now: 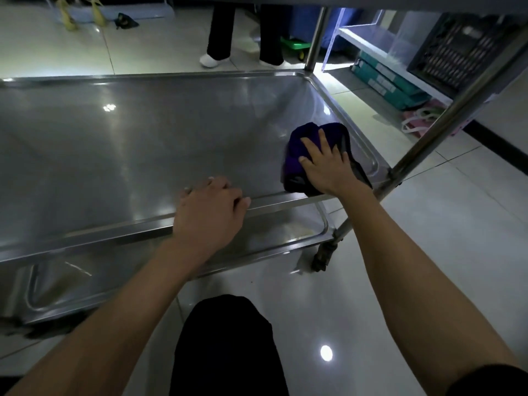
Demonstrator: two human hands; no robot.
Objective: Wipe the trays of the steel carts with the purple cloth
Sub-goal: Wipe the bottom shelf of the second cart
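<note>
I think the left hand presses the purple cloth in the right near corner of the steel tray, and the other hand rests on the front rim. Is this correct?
Not quite: the hands are swapped. The head view shows the right hand pressing the purple cloth flat in the right near corner of the steel tray, while the left hand rests on the front rim.
</note>
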